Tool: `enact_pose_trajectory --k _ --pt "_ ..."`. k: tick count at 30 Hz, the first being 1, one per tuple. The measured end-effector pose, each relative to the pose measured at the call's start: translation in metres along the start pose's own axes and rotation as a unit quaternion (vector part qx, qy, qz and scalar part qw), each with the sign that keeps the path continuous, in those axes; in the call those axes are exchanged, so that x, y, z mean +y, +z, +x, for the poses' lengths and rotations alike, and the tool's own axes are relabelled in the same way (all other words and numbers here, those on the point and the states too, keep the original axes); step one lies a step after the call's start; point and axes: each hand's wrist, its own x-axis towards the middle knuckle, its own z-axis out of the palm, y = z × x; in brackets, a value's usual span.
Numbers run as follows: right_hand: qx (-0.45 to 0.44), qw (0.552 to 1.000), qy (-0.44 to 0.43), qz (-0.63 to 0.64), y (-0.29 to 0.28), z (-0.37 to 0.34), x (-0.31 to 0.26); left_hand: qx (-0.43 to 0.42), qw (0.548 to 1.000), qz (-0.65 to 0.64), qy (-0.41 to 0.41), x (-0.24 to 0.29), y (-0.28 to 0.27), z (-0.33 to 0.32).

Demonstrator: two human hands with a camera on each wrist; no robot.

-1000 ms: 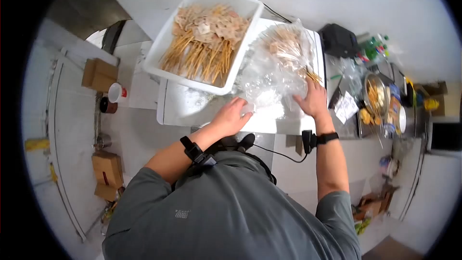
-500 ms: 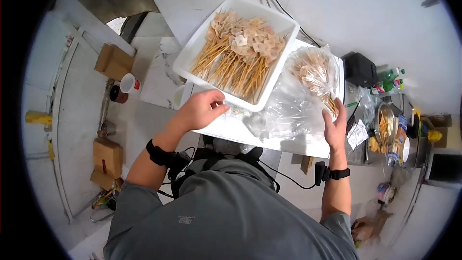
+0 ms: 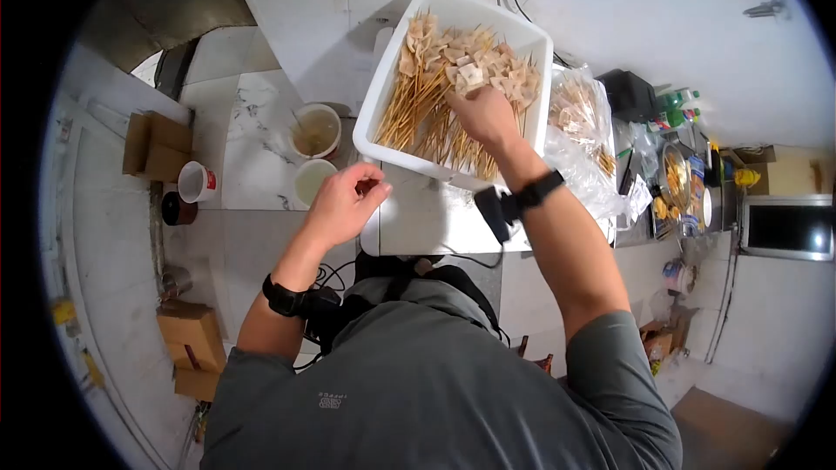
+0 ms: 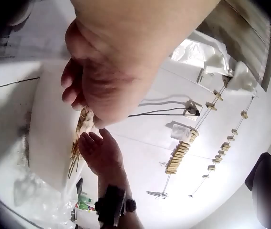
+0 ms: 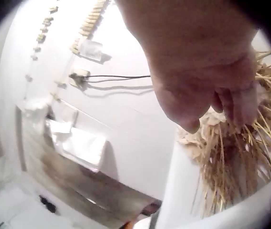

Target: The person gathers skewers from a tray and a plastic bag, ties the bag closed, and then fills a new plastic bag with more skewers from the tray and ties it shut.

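Observation:
A white plastic tub holds many bamboo skewers threaded with thin pale slices of food, the bare sticks pointing toward the person. Over the middle of these skewers is the right hand; in the right wrist view its fingers reach down among them, relaxed and closed round nothing. By the tub's near left corner hovers the left hand, fingers loosely bent and nothing in them. To the right of the tub, a clear plastic bag with more skewers lies on the white tabletop.
Left of the tub stand a bucket and a bowl of pale liquid. Beyond the bag are a black box, green bottles and a metal bowl. Cardboard boxes sit on the floor at left.
The right hand has left the bagged skewers and moved left over the tub. The left hand has drawn back from the bag to the tub's near left corner.

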Motion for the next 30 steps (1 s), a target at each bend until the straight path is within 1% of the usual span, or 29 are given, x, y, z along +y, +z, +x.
enact_pose_trajectory --k 1,2,3,5,6,7,9,10,11,13,14,15,16,17,18,19,20,21,22,23,24,25,26,27,29,30 --pt "0.090 0.996 0.008 -0.003 0.016 0.018 0.004 -0.003 1.000 -0.005 0.001 -0.004 -0.003 -0.003" --pt "0.179 0.984 0.013 -0.006 0.024 0.021 -0.005 -0.007 1.000 -0.014 -0.001 -0.008 -0.007 -0.006" --pt "0.182 0.983 0.012 -0.009 0.031 0.022 -0.010 -0.009 1.000 -0.023 -0.003 -0.011 -0.011 -0.009" --pt "0.322 0.944 0.053 -0.049 0.042 0.021 -0.021 0.008 0.999 -0.035 -0.009 -0.018 -0.017 -0.016" --pt "0.306 0.946 0.101 -0.029 0.046 0.025 -0.024 0.015 0.999 -0.041 -0.017 -0.022 -0.020 -0.020" --pt "0.309 0.945 0.104 -0.030 0.053 0.028 -0.028 0.012 0.999 -0.043 -0.014 -0.027 -0.023 -0.022" --pt "0.303 0.934 0.189 -0.003 0.070 0.032 -0.033 0.005 0.999 -0.041 -0.032 -0.036 -0.027 -0.024" --pt "0.329 0.931 0.158 0.025 0.080 0.034 -0.031 0.001 0.999 -0.043 -0.030 -0.039 -0.029 -0.023" --pt "0.330 0.930 0.161 0.023 0.083 0.037 -0.028 0.002 0.998 -0.051 -0.036 -0.041 -0.030 -0.023" --pt "0.319 0.909 0.179 0.201 0.088 0.047 -0.024 0.005 0.997 -0.059 -0.041 -0.045 -0.035 -0.024" --pt "0.429 0.882 0.139 0.138 0.098 0.058 -0.013 0.010 0.998 -0.057 -0.038 -0.046 -0.038 -0.023" --pt "0.430 0.882 0.139 0.135 0.095 0.060 -0.006 0.015 0.998 -0.055 -0.033 -0.047 -0.040 -0.022" --pt "0.284 0.940 0.073 -0.176 0.085 0.060 0.005 0.015 0.998 -0.059 -0.033 -0.050 -0.042 -0.022" --pt "0.100 0.880 0.001 -0.465 0.074 0.059 0.014 0.017 0.997 -0.059 -0.041 -0.054 -0.043 -0.021" --pt "0.081 0.877 -0.025 -0.474 0.067 0.044 0.014 0.020 0.997 -0.058 -0.050 -0.057 -0.045 -0.021" --pt "0.080 0.876 -0.024 -0.475 0.065 0.045 0.021 0.019 0.997 -0.061 -0.050 -0.059 -0.047 -0.021" --pt "0.164 0.911 0.008 -0.379 0.066 0.049 0.031 0.019 0.997 -0.056 -0.045 -0.062 -0.048 -0.021" --pt "0.245 0.929 0.040 -0.275 0.064 0.050 0.036 0.018 0.998 -0.051 -0.040 -0.064 -0.048 -0.021" --pt "0.243 0.929 0.042 -0.277 0.061 0.051 0.042 0.017 0.998 -0.052 -0.042 -0.066 -0.049 -0.021" --pt "0.271 0.944 0.061 -0.177 0.055 0.049 0.045 0.019 0.997 -0.053 -0.051 -0.067 -0.050 -0.021" --pt "0.298 0.948 0.079 -0.074 0.050 0.049 0.047 0.021 0.997 -0.054 -0.060 -0.068 -0.050 -0.021" --pt "0.322 0.941 0.098 0.029 0.048 0.047 0.050 0.018 0.996 -0.055 -0.061 -0.069 -0.052 -0.021" --pt "0.357 0.928 0.102 -0.012 0.047 0.046 0.050 0.016 0.996 -0.058 -0.065 -0.071 -0.054 -0.021" --pt "0.357 0.928 0.104 -0.013 0.047 0.053 0.064 0.014 0.996 -0.062 -0.070 -0.071 -0.054 -0.020" --pt "0.300 0.943 0.036 0.137 0.048 0.067 0.089 0.010 0.996 -0.059 -0.071 -0.068 -0.056 -0.019" --pt "0.300 0.943 0.037 0.136 0.045 0.056 0.072 0.011 0.996 -0.055 -0.071 -0.067 -0.057 -0.018"
